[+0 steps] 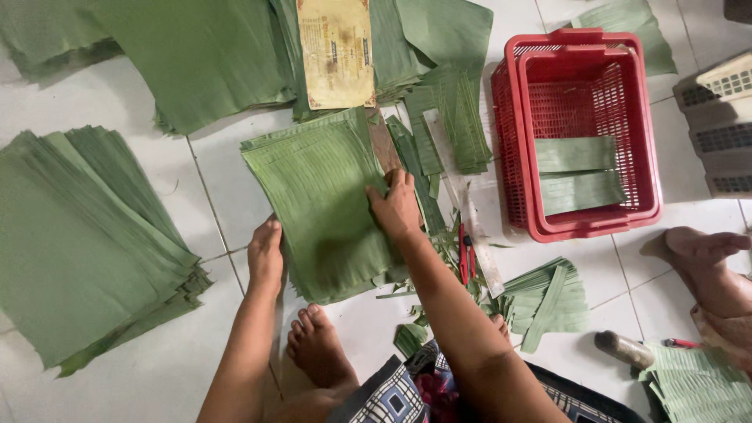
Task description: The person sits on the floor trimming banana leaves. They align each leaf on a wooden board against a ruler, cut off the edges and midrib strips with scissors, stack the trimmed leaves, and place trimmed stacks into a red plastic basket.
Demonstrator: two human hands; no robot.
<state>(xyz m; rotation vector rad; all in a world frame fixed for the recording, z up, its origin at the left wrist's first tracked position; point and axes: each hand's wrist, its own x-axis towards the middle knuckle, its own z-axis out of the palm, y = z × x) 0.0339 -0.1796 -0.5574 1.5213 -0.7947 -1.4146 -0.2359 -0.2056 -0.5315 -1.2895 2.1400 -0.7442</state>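
Note:
A stack of cut green banana leaves (321,196) lies on the white tiled floor in front of me. My left hand (265,252) grips its near left edge, thumb under the leaves. My right hand (395,205) presses flat on its right side, fingers spread on top. A worn wooden board (337,51) rests on leaf piles beyond the stack. My bare foot (317,345) sits just below the stack.
A red plastic basket (580,223) holding leaf strips stands at right. A large leaf pile (86,243) lies at left, more piles at the top. A long knife (470,227) with red handle and leaf scraps lie right of the stack. Another person's foot (701,254) is at far right.

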